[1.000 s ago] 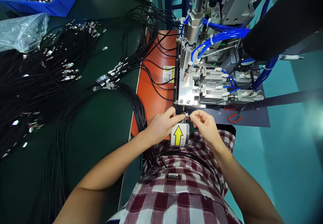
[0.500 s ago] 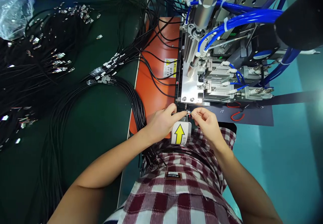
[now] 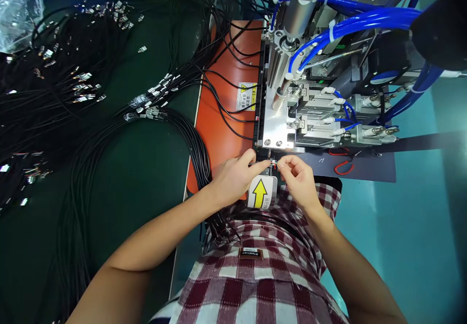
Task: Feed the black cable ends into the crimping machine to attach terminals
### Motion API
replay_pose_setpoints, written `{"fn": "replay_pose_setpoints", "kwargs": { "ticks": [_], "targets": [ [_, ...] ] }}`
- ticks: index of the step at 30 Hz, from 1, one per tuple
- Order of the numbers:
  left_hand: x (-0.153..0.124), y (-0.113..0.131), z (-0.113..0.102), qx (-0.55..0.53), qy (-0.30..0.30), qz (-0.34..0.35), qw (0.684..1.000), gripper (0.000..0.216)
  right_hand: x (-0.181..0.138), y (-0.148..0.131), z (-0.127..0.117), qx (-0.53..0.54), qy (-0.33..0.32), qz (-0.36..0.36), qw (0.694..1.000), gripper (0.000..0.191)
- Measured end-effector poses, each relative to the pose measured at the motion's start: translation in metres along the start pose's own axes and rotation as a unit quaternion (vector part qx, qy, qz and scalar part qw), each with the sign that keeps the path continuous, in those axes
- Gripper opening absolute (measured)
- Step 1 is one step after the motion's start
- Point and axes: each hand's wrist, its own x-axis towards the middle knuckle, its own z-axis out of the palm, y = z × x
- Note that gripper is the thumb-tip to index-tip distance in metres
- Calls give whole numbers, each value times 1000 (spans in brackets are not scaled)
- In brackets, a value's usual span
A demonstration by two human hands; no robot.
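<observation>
At the front end of the machine, my left hand [image 3: 237, 178] is closed on a black cable, its index finger stretched along the cable's end. Thin wires, one of them red, fan out at that cable end [image 3: 274, 162] between my hands. Thumb and forefinger of my right hand [image 3: 298, 175] pinch the tips of these wires from the right. The fingers partly cover the cable and the wires. Just below lies a label with a yellow arrow [image 3: 260, 193]. A bundle of black cables [image 3: 199, 153] curves past my left wrist and hangs down to my lap.
The metal machine [image 3: 279, 124] with blue air hoses [image 3: 365, 22] rises just ahead. Several black cables run into its left side over an orange plate [image 3: 228, 95]. Red-handled scissors [image 3: 343, 167] lie at the right. More cables with metal connectors [image 3: 85, 85] cover the dark green table [image 3: 153, 168].
The view has shifted slightly. Both hands keep their places at the cable end, with barely any movement of the fingers.
</observation>
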Motion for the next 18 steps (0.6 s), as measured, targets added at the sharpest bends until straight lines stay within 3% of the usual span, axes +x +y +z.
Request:
{"fn": "replay_pose_setpoints", "kwargs": {
  "ticks": [5, 14, 18],
  "targets": [
    [0, 0, 0, -16, -2, -5, 1000, 39, -2, 7, 2, -31, 18, -41, 999, 15],
    [1, 3, -4, 44, 13, 14, 999, 36, -5, -6, 7, -20, 31, 35, 999, 18],
    [2, 5, -7, 32, 38, 24, 998, 35, -8, -4, 9, -67, 44, 15, 997, 17]
  ]
}}
